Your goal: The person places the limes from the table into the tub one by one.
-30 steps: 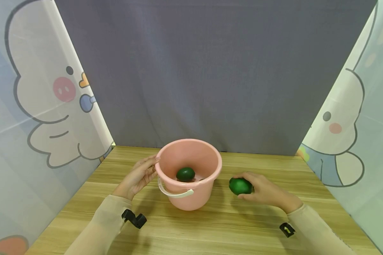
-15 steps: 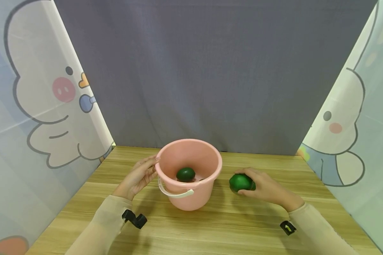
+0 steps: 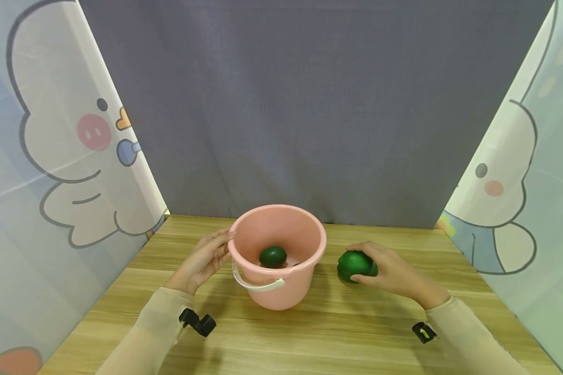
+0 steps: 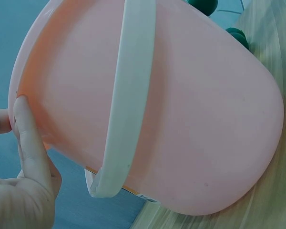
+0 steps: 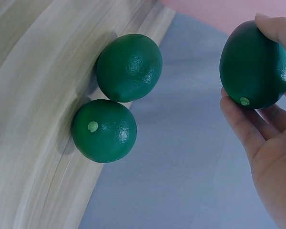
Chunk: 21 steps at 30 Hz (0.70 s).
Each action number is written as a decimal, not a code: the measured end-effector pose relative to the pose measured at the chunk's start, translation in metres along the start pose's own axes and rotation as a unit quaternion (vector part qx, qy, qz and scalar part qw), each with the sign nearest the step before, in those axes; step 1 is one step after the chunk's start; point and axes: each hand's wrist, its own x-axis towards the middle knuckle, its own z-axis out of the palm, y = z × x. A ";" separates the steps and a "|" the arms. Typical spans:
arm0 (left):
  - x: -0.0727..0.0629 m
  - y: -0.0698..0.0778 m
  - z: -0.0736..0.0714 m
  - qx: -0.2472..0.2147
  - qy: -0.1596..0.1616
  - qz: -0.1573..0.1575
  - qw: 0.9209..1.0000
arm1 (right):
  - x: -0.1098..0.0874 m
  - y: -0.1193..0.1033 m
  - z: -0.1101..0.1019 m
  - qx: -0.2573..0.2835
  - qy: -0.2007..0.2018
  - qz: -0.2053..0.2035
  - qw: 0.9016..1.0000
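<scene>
A pink bucket (image 3: 281,289) stands on the table with its white handle (image 3: 258,286) hanging down in front. My left hand (image 3: 207,260) pinches the bucket's rim at the left, one finger along the outer wall in the left wrist view. Inside lies a dark green avocado (image 3: 273,257); another bit of green is mostly hidden by the rim. Right of the bucket, my right hand (image 3: 382,271) grips a glossy avocado (image 5: 255,67) between thumb and fingers. Just below it, two avocados, one farther (image 5: 129,67) and one nearer (image 5: 104,131), rest side by side on the wood.
The wooden table (image 3: 281,344) ends at a grey curtain (image 3: 286,114) behind the bucket. Cartoon-printed cloths hang at the left (image 3: 51,208) and right (image 3: 553,208). Black camera mounts sit on the left wrist (image 3: 197,322) and right wrist (image 3: 424,332).
My right hand has lifted slightly and shifted a little right, with the avocado rising in its grip. The left hand and the bucket have stayed in place.
</scene>
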 end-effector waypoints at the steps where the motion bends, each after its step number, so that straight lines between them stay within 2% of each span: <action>1: 0.000 0.000 0.000 -0.001 0.000 0.000 1.000 | 0.000 0.000 0.000 0.002 0.001 -0.002 1.000; 21: 0.000 0.000 0.000 -0.007 0.005 -0.003 1.000 | 0.005 -0.001 -0.004 -0.002 0.045 -0.028 0.999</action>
